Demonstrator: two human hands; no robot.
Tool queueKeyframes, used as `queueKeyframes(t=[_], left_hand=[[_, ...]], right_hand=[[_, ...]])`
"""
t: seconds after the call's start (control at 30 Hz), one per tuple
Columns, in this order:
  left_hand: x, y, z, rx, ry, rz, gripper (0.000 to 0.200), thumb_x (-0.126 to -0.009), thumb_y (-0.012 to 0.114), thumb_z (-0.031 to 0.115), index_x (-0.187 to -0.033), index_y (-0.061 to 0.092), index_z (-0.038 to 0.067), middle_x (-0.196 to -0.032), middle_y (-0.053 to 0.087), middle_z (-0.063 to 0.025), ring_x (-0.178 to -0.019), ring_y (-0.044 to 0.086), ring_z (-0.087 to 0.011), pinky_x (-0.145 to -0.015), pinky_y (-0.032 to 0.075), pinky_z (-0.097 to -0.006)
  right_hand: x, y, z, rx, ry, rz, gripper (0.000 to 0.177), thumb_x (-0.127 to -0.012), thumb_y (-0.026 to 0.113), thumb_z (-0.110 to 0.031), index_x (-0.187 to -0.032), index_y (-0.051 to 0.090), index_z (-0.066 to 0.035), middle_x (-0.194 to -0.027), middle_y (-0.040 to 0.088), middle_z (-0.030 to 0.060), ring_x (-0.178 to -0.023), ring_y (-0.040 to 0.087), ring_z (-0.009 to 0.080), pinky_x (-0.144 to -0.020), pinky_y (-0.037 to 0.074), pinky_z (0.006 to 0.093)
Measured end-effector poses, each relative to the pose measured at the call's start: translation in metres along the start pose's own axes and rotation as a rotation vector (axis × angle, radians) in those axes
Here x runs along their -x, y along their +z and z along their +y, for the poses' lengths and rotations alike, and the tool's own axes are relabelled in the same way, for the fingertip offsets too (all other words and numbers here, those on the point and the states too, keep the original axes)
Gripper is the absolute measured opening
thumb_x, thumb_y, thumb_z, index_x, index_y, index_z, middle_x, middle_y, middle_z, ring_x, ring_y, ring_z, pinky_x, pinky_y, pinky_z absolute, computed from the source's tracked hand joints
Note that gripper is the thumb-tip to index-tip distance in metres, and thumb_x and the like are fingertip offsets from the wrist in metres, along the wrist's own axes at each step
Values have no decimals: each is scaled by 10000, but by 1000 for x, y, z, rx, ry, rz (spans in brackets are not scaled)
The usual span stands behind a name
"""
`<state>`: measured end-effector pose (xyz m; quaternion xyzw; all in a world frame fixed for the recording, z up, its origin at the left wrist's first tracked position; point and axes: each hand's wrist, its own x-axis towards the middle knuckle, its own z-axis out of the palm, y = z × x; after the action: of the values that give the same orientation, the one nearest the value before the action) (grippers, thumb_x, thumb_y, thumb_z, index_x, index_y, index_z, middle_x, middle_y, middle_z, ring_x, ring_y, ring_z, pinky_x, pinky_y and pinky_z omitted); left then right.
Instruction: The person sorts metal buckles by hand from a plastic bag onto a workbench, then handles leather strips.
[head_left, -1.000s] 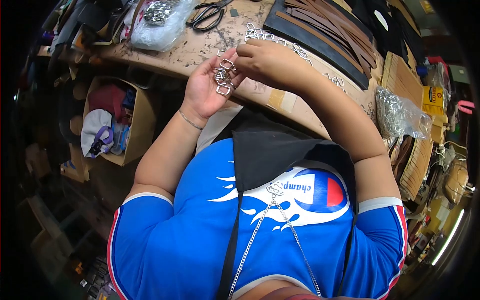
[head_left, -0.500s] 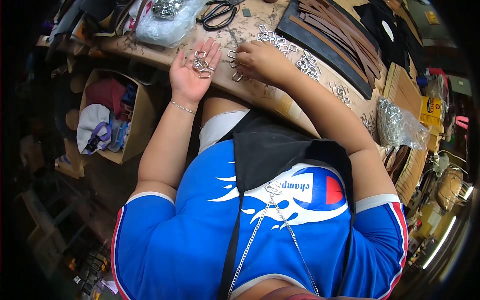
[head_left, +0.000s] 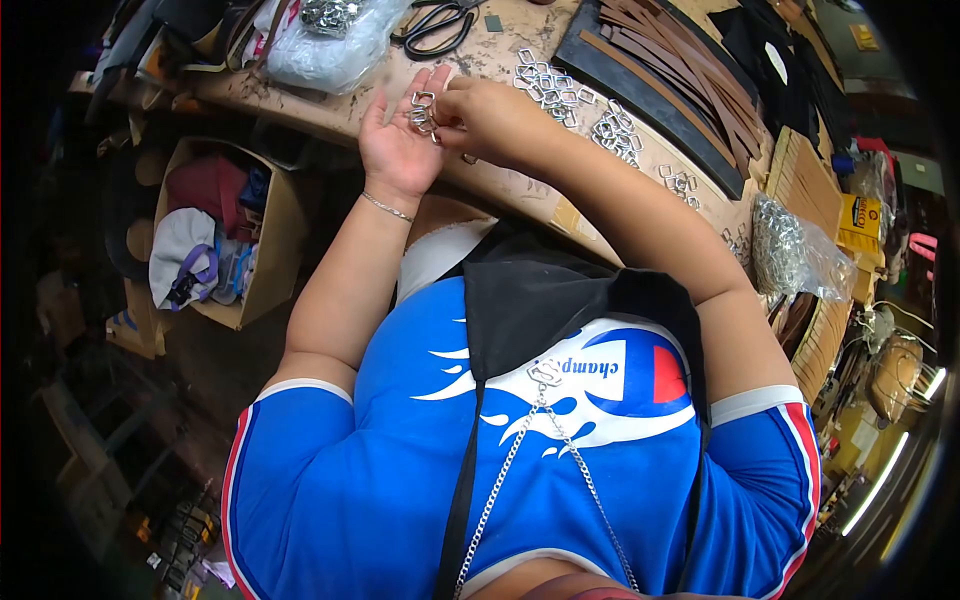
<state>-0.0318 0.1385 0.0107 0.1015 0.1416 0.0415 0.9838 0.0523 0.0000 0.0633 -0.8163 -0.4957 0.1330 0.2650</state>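
Note:
My left hand [head_left: 398,145] is held palm up over the near edge of the worn workbench [head_left: 500,180], cupping a small pile of square metal rings [head_left: 422,110]. My right hand [head_left: 492,118] has come beside it, its fingertips pinched at the rings in the left palm. More of the same loose metal rings [head_left: 548,85] lie scattered on the bench just beyond my right hand, and another cluster of rings [head_left: 615,132] lies further right.
Black scissors [head_left: 432,25] and a clear plastic bag of metal parts [head_left: 330,40] lie at the back left. Brown leather straps [head_left: 670,60] rest on a black mat. A bag of chain [head_left: 795,250] sits right. A cardboard box [head_left: 215,235] stands below the bench.
My right hand left the bench surface and moved left to the rings in my left palm. My left hand shifted slightly right and curled a little.

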Motion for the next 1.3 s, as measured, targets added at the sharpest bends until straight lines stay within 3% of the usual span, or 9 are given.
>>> queueKeyframes(t=[0.23,0.3,0.53,0.73,0.8,0.87,1.03,1.13,1.3], left_hand=[[-10,-16,4,412,-157,-268,637,-1056,354,439,-1520,345,2,-1570,424,-223,-1422,444,-378,-1199,314,-536],[-6,-2,3,108,70,53,621,-1058,362,433,-1492,366,-11,-1535,453,-236,-1441,409,-409,-1218,288,-542],[0,-9,17,145,131,94,601,-1063,372,448,-1430,407,-26,-1523,447,-257,-1455,369,-441,-1236,248,-563],[9,-7,12,131,20,-22,678,-1057,372,508,-1502,359,-3,-1537,447,-223,-1438,414,-394,-1205,317,-531],[7,-24,10,304,-199,-412,710,-1053,353,544,-1542,332,31,-1554,442,-187,-1407,464,-332,-1153,386,-474],[3,-32,9,266,-239,-449,726,-1043,355,569,-1561,325,60,-1557,449,-168,-1317,529,-284,-1103,421,-433],[15,4,-1,97,-122,3,716,-1042,362,560,-1561,347,67,-1496,511,-158,-1187,567,-262,-1070,437,-423],[1,-43,1,312,-274,-481,682,-1052,345,537,-1543,371,66,-1509,498,-167,-1261,550,-287,-1109,412,-443],[7,-15,1,180,-115,-205,665,-1054,360,510,-1510,389,27,-1523,475,-202,-1372,485,-346,-1169,365,-483]], right_hand=[[4,1,10,-23,-23,137,212,-825,725,-208,-938,683,-33,-932,652,135,-869,675,332,-769,555,421],[7,-3,15,-50,4,158,211,-825,718,-206,-935,679,-31,-933,650,140,-868,671,337,-772,553,422],[27,-8,42,136,-5,11,205,-865,705,-232,-926,680,-38,-936,645,130,-877,662,337,-776,544,422],[11,-13,14,76,-150,164,159,-889,715,-209,-970,703,-73,-954,641,123,-889,656,333,-781,543,429],[3,-9,7,34,-223,158,151,-887,715,-191,-992,708,-82,-961,644,119,-890,655,334,-781,543,432],[-4,-1,7,28,-416,175,149,-865,710,-190,-963,697,-78,-985,657,115,-893,663,345,-782,551,438],[-7,4,5,91,-342,179,148,-861,709,-188,-966,700,-84,-955,661,109,-889,665,335,-773,550,438],[-5,-2,2,79,-298,183,166,-859,715,-211,-961,702,-81,-944,663,107,-887,675,328,-774,554,435],[4,-22,4,-130,-34,176,163,-895,690,-182,-983,717,-48,-930,676,139,-852,676,308,-755,551,392]])
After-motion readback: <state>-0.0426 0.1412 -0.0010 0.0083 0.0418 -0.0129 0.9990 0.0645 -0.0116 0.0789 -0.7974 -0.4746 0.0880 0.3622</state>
